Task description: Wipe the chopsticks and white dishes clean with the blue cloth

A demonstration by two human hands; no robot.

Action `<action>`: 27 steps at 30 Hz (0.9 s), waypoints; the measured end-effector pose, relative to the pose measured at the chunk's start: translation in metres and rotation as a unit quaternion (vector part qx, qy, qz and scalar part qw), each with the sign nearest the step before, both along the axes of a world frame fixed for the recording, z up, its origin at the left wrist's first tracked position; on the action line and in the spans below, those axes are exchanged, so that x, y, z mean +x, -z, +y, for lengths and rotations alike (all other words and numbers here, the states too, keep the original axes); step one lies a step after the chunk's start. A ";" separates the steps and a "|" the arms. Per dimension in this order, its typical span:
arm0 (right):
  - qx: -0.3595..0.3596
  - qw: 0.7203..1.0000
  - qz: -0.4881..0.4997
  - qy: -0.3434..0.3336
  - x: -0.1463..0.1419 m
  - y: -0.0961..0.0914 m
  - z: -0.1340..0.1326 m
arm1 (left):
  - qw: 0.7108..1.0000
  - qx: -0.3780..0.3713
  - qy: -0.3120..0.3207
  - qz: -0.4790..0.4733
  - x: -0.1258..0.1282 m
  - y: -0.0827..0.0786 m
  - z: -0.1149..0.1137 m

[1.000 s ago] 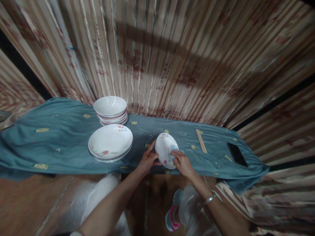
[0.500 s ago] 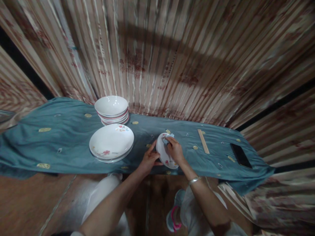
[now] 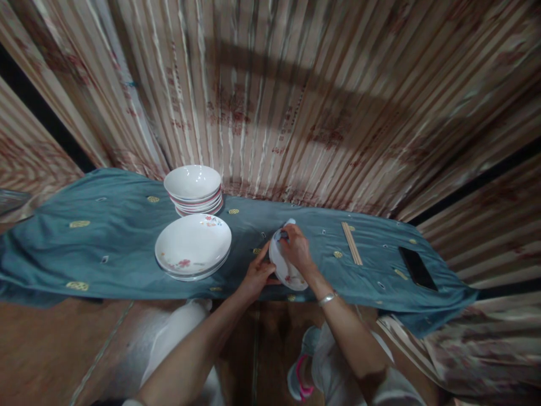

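A white plate with red flowers [image 3: 282,267] is tilted up near the table's front edge. My left hand [image 3: 257,272] is closed on its left rim, thumb on the near face and fingers partly hidden behind. On the upper part of the plate, my right hand [image 3: 296,246] pinches a pale blue cloth [image 3: 289,222], most of it covered by the fingers. To the left lies a short stack of larger flowered plates [image 3: 192,245]. Behind that stands a stack of white bowls [image 3: 193,183] with reddish rims.
Several wooden chopsticks [image 3: 351,243] lie right of my hands, and a black phone [image 3: 417,268] is farther right. A teal patterned cloth [image 3: 127,242] covers the narrow table. Striped curtains [image 3: 262,101] hang close behind it.
My right hand has moved up the plate with the cloth, toward its upper rim. My left hand keeps its hold, and the view has shifted slightly.
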State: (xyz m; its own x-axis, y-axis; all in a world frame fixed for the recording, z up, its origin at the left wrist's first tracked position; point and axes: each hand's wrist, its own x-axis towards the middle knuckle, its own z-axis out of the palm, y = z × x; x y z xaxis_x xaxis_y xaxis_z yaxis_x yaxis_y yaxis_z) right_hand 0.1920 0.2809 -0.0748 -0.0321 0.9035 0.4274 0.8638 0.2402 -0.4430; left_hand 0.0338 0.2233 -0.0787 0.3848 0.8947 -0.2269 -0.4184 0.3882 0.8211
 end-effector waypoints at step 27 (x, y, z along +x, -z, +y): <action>-0.120 0.990 -0.029 -0.066 0.038 0.020 -0.122 | 1.000 0.004 -0.011 -0.008 0.002 0.003 -0.003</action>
